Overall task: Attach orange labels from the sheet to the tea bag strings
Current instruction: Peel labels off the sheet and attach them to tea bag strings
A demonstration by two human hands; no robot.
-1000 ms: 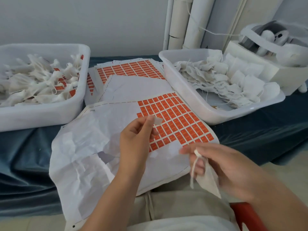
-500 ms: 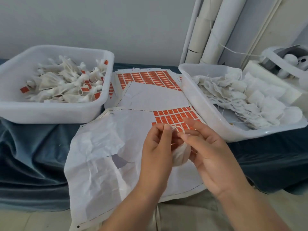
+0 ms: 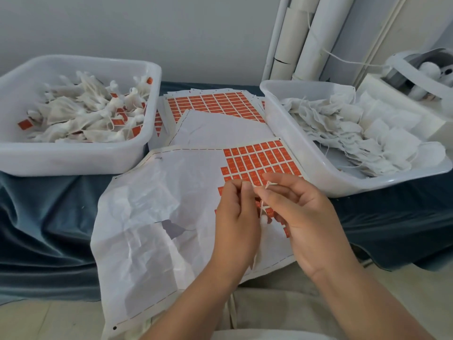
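Judging from the head camera, the job is well under way but far from finished. At the centre lies the large white backing sheet of small orange rectangular labels [image 3: 259, 160]: most of it is bare, crumpled paper, and only a block of labels at its far right corner is unused. Left of this sheet, the white plastic tub [image 3: 73, 158] holds a pile of gauze tea bags with orange tags showing among them, which I take to be the finished ones. Right of the sheet, a second white plastic tub [image 3: 306, 155] is heaped with pale tea bags with loose strings and no orange in sight, so plenty is left. Behind the sheet lies a stack of full orange label sheets [image 3: 210, 104]. Above the sheet's near right part, both hands meet. The left hand [image 3: 235, 217] has thumb and forefinger pressed together on a small pale scrap, probably a peeled label [image 3: 253, 186] seen from its back, though it is too small to be sure. The right hand [image 3: 301, 217] pinches the thin white string [image 3: 262, 204] near its top, and the small white tea bag [image 3: 257, 258] dangles between the wrists. The label looks about to be folded onto the string; no tag is fixed yet.
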